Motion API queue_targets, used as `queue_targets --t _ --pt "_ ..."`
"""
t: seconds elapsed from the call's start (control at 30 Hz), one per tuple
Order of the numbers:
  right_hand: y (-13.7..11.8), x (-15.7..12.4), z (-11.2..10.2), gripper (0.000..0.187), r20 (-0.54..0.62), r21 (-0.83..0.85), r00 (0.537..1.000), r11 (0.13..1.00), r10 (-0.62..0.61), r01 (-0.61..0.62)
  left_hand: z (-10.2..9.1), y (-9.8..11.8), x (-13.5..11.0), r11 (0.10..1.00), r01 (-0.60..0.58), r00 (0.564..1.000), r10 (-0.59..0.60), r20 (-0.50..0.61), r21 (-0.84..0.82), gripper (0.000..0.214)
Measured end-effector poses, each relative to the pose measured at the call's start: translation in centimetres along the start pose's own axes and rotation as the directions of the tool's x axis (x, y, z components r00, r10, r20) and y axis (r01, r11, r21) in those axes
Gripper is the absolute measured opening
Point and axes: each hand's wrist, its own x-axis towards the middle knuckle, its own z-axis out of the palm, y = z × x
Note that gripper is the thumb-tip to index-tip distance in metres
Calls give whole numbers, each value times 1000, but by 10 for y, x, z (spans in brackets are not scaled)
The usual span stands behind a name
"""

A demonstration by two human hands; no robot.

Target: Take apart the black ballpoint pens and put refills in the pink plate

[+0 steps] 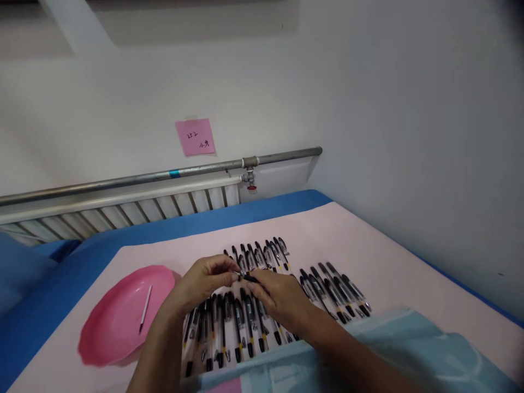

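My left hand and my right hand meet over rows of pens, fingertips closed on one pen between them. Black grip and a small shiny end of that pen show; the rest is hidden by my fingers. Under and in front of my hands lie several pens with clear barrels, black caps and black ends. Small silvery cone tips are scattered among them. Behind my fingers is another row of pens, and a further group lies to the right of my right hand.
A pink scalloped dish at left holds one white refill with a dark end. The pale pink sheet lies over blue cloth. Light blue fabric covers the near edge. Behind stand a radiator, a pipe and the wall.
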Motion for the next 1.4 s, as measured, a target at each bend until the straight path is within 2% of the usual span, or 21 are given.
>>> queue_targets --t 0.1,0.23,0.37,0.57,0.7,0.8,0.93,1.13,1.27,1.4 --pt "-1 0 -1 26 -10 24 1000 1000 18 -18 3 -3 3 999 -7 1000 7 2 -42 18" --pt "-3 0 -4 23 -33 87 997 994 68 -65 13 -5 8 973 -61 994 38 -105 -221 19" --pt "-4 0 -6 23 -79 99 993 992 88 -80 26 -9 14 934 -74 988 22 -151 -350 19" --pt "-11 -7 -17 18 -96 131 987 984 131 -118 35 -10 19 908 -68 985 -5 -173 -413 18" --pt "-11 -20 -21 20 -176 218 970 968 167 -127 41 -8 20 909 -55 988 -11 -156 -413 17" --pt "-4 -25 -19 18 -208 228 965 967 161 -112 53 -8 23 853 -45 989 -34 -141 -520 19" --pt "4 -25 -18 18 -236 199 961 975 142 -95 74 -7 26 767 -94 960 -99 -262 -635 23" --pt "-3 -28 -21 16 -206 287 967 954 150 -87 90 -5 13 742 -149 887 -192 -420 -654 24" --pt "-8 -29 -19 13 -113 392 975 911 189 -131 91 -9 3 742 -150 878 -204 -434 -653 23" --pt "-5 -28 -13 11 -101 358 978 924 184 -137 90 -20 1 763 -138 876 -203 -437 -631 22"
